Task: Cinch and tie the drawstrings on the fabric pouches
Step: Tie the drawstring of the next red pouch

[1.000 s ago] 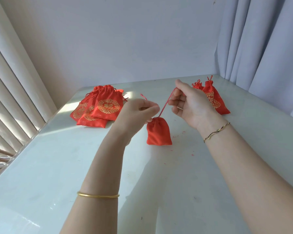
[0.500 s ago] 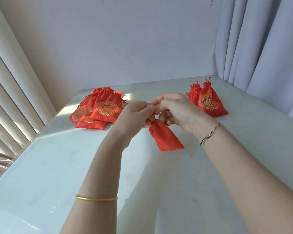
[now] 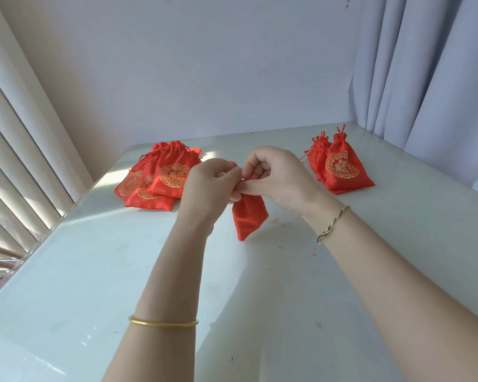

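Note:
A small red fabric pouch point(image 3: 248, 216) hangs tilted just above the pale table point(image 3: 94, 271), its plain back toward me. My left hand point(image 3: 209, 186) and my right hand point(image 3: 276, 177) meet at its gathered neck, and both pinch the red drawstring there. The string itself is mostly hidden between my fingers. A pile of several red pouches with gold emblems point(image 3: 160, 177) lies at the back left, their necks loose. A second group of red pouches point(image 3: 338, 166) with cinched, tied necks lies at the back right.
A white wall closes the table's far side. Grey curtains point(image 3: 425, 64) hang at the right, and blinds point(image 3: 17, 161) run along the left edge. Small red thread scraps point(image 3: 284, 224) dot the table near the pouch.
A second ago my right hand held the drawstring stretched up and away from the pouch. It has since come in to meet my left hand at the neck, and the pouch has swung to a tilt.

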Available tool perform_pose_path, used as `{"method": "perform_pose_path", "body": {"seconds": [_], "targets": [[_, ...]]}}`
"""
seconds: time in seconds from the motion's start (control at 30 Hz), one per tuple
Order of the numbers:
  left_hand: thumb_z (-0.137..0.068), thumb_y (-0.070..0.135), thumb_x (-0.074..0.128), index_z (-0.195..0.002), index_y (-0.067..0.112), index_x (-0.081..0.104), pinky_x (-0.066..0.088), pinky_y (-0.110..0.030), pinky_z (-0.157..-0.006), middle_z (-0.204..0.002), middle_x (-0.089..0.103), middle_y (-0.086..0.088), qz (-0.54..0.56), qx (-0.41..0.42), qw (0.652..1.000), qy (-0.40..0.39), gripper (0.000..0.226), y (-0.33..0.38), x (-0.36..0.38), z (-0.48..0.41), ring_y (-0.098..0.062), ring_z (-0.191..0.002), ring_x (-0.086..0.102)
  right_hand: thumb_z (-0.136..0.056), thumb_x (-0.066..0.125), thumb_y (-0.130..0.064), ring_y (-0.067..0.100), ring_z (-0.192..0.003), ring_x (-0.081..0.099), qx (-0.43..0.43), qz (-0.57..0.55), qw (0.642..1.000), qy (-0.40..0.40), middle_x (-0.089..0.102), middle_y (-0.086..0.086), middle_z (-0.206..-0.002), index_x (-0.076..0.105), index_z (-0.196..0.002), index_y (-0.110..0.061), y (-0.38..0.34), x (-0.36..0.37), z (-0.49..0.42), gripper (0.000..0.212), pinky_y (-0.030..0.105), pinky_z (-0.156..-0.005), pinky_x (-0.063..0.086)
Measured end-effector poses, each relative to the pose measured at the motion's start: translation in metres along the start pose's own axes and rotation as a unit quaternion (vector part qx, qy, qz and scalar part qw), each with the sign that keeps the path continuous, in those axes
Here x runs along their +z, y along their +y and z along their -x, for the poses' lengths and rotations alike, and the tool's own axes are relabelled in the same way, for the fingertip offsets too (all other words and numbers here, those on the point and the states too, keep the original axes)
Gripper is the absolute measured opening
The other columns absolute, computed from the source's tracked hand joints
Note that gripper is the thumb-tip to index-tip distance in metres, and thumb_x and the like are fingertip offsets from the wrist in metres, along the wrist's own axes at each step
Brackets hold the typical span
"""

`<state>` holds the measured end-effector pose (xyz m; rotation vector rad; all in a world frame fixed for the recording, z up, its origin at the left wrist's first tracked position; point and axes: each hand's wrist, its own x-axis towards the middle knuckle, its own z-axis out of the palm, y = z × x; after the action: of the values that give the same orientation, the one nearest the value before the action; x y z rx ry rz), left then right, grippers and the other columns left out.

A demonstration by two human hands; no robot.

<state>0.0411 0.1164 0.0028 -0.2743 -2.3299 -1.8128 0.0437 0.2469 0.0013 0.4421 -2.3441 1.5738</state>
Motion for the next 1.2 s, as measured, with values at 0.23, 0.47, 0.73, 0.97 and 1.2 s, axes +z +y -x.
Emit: {"method": "perform_pose_path", "body": {"seconds": [0.23, 0.47, 0.73, 0.97, 1.2], "targets": [[-0.087, 0.003, 0.054, -0.067, 0.008, 0.062, 0.051, -0.022, -0.059, -0.052, 0.056, 0.000, 0.004, -0.021, 1.000, 0.021, 0.023, 0.000, -0.003, -0.001, -0.002, -0.041, 0.053, -0.073, 0.073, -0.007, 0.000, -0.050, 0.045, -0.080, 0.131, 0.987, 0.051, 0.046, -0.011, -0.056, 0.066, -0.074, -0.012, 0.000, 0.007, 0.002, 0.009, 0.009, -0.052, 0.033], [-0.074, -0.005, 0.048, -0.093, -0.004, 0.056, 0.055, -0.039, -0.077, -0.068, 0.054, -0.012, 0.027, -0.059, 0.998, 0.024, 0.020, 0.005, -0.005, -0.004, -0.016, -0.056, 0.055, -0.081, 0.063, -0.010, 0.017, -0.068, 0.051, -0.133, 0.253, 0.958, 0.036, 0.063, 0.002, -0.072, 0.072, -0.080, -0.010, -0.001, 0.012, 0.004, 0.009, 0.031, -0.064, 0.041], [-0.078, -0.002, 0.056, -0.101, 0.020, 0.043, 0.049, -0.032, -0.076, -0.104, 0.048, -0.002, -0.109, 0.029, 0.991, 0.070, 0.034, -0.001, -0.010, -0.004, -0.026, -0.102, 0.055, -0.083, 0.062, -0.006, 0.003, -0.041, 0.040, 0.071, -0.016, 0.997, 0.031, 0.052, -0.004, -0.053, 0.067, -0.074, -0.004, 0.002, 0.011, 0.003, 0.011, 0.016, -0.047, 0.032], [-0.077, -0.001, 0.057, -0.080, 0.025, 0.065, 0.039, -0.012, -0.079, -0.109, 0.055, -0.006, -0.205, 0.129, 0.969, 0.042, 0.027, 0.008, -0.012, -0.002, -0.009, -0.090, 0.050, -0.087, 0.060, -0.007, 0.007, -0.039, 0.037, 0.248, -0.234, 0.940, 0.024, 0.049, 0.003, -0.055, 0.059, -0.068, -0.008, 0.007, 0.011, 0.003, 0.019, 0.015, -0.037, 0.032], [-0.076, 0.020, 0.073, -0.086, 0.022, 0.070, 0.041, -0.037, -0.096, -0.093, 0.046, 0.004, -0.264, 0.120, 0.957, 0.014, 0.011, 0.006, -0.007, 0.002, -0.023, -0.105, 0.050, -0.082, 0.068, -0.009, 0.008, -0.041, 0.043, 0.308, -0.329, 0.892, 0.026, 0.051, 0.001, -0.051, 0.060, -0.064, -0.009, 0.006, 0.010, 0.002, 0.020, 0.016, -0.037, 0.037]]}}
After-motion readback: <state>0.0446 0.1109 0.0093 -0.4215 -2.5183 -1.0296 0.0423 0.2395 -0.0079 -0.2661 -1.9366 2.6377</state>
